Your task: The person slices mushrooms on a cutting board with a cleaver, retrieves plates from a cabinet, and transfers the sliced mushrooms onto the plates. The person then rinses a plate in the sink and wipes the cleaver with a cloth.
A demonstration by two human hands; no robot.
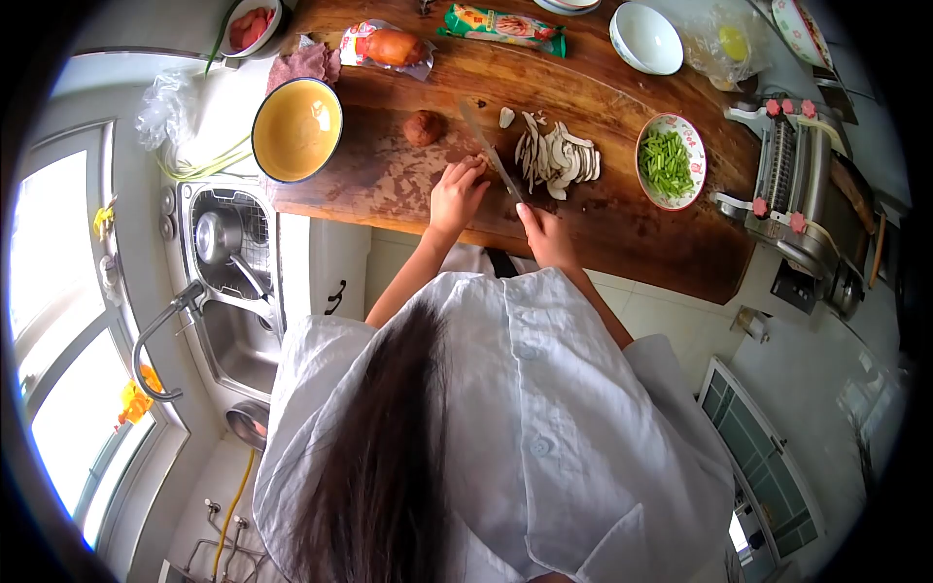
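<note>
My right hand (545,233) is closed round the handle of a knife (491,151), whose blade lies slantwise over the wooden counter (389,180). Just left of the blade, my left hand (457,197) has its fingers bent and pressed together at a small brownish piece, too small to name. Pale mushroom slices (559,157) lie in a pile right of the knife, with one loose slice (506,118) near the blade. A round reddish-brown mushroom (424,128) sits beyond my left hand. Chopped green vegetable fills a patterned bowl (699,151) at the right.
A yellow bowl (297,130) stands at the counter's left end. Behind are a sausage package (389,47), a green packet (503,28) and a white bowl (646,39). A metal roller machine (792,175) stands right; the sink (238,340) is left.
</note>
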